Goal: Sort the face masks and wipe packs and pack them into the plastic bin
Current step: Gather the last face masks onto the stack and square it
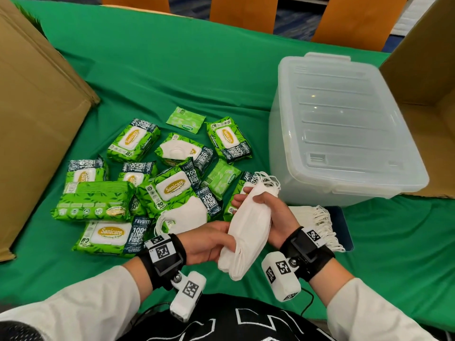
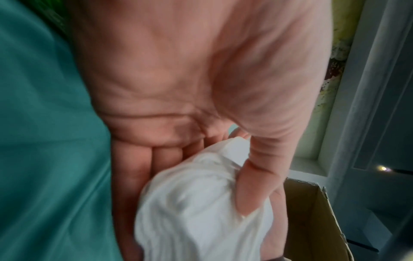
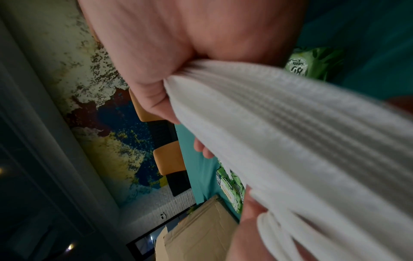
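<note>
Beyond the right hand (image 1: 269,212), a lidded clear plastic bin (image 1: 344,129) stood on the green worktop (image 1: 172,70); green wipe packs (image 1: 170,188) lay scattered beyond the left hand (image 1: 209,242). Both hands grasped a stack of white face masks (image 1: 246,232), its long axis running from the left hand up toward the bin.

A stack of white folded face masks (image 1: 246,230) stands tilted at the lower centre of the head view, held off the table with ear loops bunched at its upper end. A second white mask pile (image 1: 317,222) lies flat to its right, just below the plastic bin (image 1: 344,129). The bin, clear and lidded, sits upper right. Green wipe packs (image 1: 152,183) lie scattered left of centre, overlapping, with loose masks (image 1: 187,212) among them.
</note>
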Demonstrator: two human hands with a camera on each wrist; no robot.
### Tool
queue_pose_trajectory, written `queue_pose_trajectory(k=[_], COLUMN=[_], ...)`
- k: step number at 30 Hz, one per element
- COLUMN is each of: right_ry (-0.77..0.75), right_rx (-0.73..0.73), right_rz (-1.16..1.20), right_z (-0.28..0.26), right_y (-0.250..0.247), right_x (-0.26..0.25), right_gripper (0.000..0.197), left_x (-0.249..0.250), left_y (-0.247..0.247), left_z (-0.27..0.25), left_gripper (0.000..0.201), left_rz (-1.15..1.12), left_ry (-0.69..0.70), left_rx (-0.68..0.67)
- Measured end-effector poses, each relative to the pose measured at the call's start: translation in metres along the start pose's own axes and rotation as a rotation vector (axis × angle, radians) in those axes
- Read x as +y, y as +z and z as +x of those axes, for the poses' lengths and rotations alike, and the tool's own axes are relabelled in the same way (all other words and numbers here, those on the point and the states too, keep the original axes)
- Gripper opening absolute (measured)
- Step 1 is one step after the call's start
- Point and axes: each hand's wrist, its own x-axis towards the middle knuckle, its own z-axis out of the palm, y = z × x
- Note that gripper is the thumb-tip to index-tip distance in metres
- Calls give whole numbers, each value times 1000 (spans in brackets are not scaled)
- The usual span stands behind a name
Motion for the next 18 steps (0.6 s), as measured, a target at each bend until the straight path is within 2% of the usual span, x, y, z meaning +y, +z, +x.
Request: queue_pose_trajectory(k=[4, 8, 14, 18], right_ry=[0, -22, -72, -58], right_rx=[-57, -50, -41, 34], right_rz=[-144, -179, -279, -325], right_z=[-4, -4, -8, -12], right_y=[-1, -2, -8, -16], right_x=[2, 3, 2, 3], right_gripper=[40, 36, 36, 36], left_x=[2, 8, 10, 10], left_y=[-2, 6, 11, 12], left_z=[4, 9, 16, 22], left_gripper=[52, 46, 42, 38], left_rz=[181, 375, 452, 540], left_ry=[-26, -4, 4, 56], left_rx=[-1, 41, 64, 162])
